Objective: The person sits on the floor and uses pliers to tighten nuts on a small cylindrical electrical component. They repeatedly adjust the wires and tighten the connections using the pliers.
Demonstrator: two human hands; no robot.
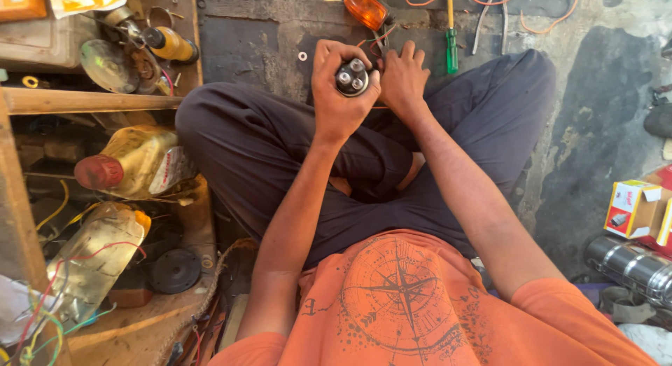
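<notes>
My left hand (336, 93) firmly grips the cylindrical switch unit (352, 79), terminals up; my right hand (402, 79) pinches its wires beside it, so next I need a steady grip.

Part (351, 79) in left hand (337, 93): dark matt body, shiny metal studs. Lamp lens (365, 8): glossy orange plastic. Screwdriver (451, 47): green plastic handle. Floor (595, 121): rough, stained concrete. Shelf (91, 100): worn wood. Bottles (136, 159): glossy, oily plastic. Trousers (266, 142): matt cloth.

Orange short-sleeved T-shirt (420, 317), dark compass-rose print on chest; dark grey trousers (273, 142); bare forearms.
</notes>
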